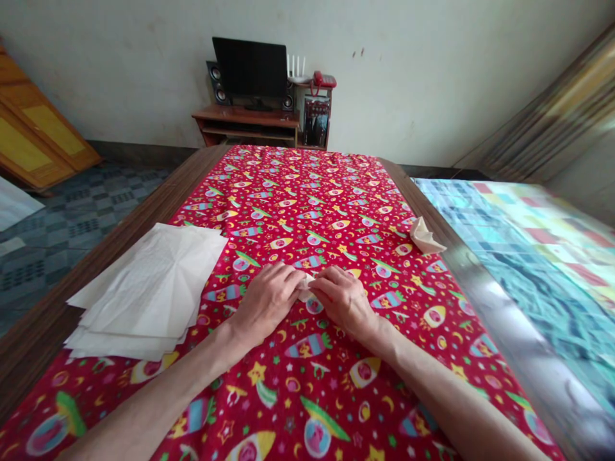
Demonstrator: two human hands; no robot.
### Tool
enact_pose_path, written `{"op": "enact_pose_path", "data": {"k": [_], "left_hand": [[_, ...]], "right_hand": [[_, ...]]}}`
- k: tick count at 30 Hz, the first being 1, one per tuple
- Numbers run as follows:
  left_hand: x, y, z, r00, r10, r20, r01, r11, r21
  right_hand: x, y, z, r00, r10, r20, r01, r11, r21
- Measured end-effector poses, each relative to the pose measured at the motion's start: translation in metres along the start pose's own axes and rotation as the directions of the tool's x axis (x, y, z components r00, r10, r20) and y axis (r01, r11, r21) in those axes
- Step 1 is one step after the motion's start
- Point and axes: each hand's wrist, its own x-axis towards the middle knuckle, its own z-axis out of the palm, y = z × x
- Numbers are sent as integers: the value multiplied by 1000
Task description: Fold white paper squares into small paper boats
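At the left, a stack of creased white paper sheets (154, 288) overlaps the red patterned cloth (336, 211). The left forearm (180, 378) slants inward from below to the left hand (270, 296), its knuckles raised, fingers curled and pinching a small white paper piece (305, 289) above the cloth's middle. Opposite, the right hand (344, 298) mirrors it, wrist bent, fingertips closed on the piece's other side, the right forearm (432, 378) angling down rightward. Farther right sits a folded paper shape (425, 237).
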Motion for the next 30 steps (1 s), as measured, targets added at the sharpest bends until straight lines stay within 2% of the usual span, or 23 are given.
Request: {"op": "enact_pose_path", "data": {"k": [3,14,18,25,30], "left_hand": [[-6,-5,6,1000,-12,0,12,998,-54],[-20,-12,13,999,-41,-8,38,982,-185],[-19,-13,18,994,-107,-24,97,958,-271],[-15,-18,26,959,-281,-45,247,899,-361],[-11,-17,24,942,-335,26,327,896,-301]], "right_hand": [[-6,6,6,999,-12,31,13,999,-29],[-5,5,6,998,8,57,-14,993,117],[-2,6,6,995,52,82,-66,982,178],[7,1,5,983,147,107,-151,988,29],[12,-3,0,976,170,137,-165,985,-47]]}}
